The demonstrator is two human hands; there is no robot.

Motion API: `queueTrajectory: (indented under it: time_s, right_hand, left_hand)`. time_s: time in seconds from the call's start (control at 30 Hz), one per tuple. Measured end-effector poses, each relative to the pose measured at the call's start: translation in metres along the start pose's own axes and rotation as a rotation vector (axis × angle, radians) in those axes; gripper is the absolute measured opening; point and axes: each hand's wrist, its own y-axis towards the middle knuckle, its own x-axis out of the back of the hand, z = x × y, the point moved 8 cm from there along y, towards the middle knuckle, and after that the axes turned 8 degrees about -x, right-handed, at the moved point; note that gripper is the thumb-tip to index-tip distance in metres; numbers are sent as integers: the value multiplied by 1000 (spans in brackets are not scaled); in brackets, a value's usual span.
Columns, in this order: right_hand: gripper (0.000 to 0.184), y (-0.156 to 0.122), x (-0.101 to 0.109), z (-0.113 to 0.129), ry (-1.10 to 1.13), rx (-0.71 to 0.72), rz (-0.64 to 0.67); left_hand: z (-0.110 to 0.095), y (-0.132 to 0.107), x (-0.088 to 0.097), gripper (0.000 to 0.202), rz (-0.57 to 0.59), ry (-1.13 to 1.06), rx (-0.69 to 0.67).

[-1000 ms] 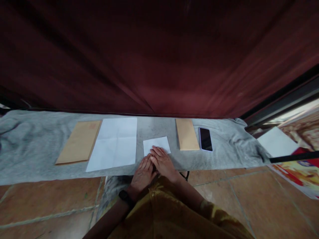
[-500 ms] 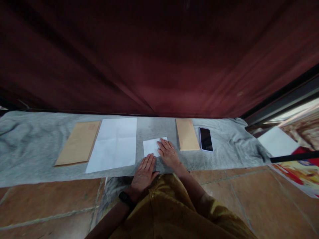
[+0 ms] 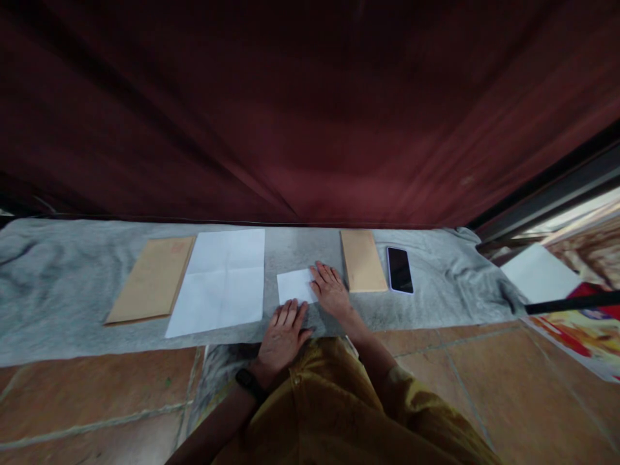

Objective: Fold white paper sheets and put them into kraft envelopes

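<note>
A small folded white sheet of paper (image 3: 294, 285) lies flat on the grey cloth in front of me. The fingertips of my left hand (image 3: 283, 334) rest on its near edge, fingers stretched out. My right hand (image 3: 331, 290) lies flat over its right edge, fingers extended and covering that side. To the left is a larger white sheet (image 3: 225, 281) with crease lines across it. A brown envelope stack (image 3: 152, 278) sits left of that sheet. Another brown envelope (image 3: 364, 261) lies just right of my right hand.
Right of the envelope lies a phone (image 3: 400, 270) with a dark screen. The grey cloth (image 3: 450, 284) covers the long surface and is wrinkled at both ends. A dark red curtain (image 3: 310, 129) hangs behind. A white sheet (image 3: 540, 274) and a colourful printed sheet (image 3: 581, 339) are at the far right.
My right hand has slid slightly right and away along the small folded paper, onto its right edge. My left hand has barely moved at the near edge.
</note>
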Motion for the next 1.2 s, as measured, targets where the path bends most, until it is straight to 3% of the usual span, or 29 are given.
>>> queueTrajectory:
  time_s: [1.0, 1.2]
  right_hand:
    - [47, 53, -3, -23, -33, -106, -39]
    - [50, 40, 2, -5, 70, -66, -95]
  left_hand:
    - [-2, -2, -4, 63, -21, 18, 5]
    - [-1, -3, -5, 64, -21, 31, 1]
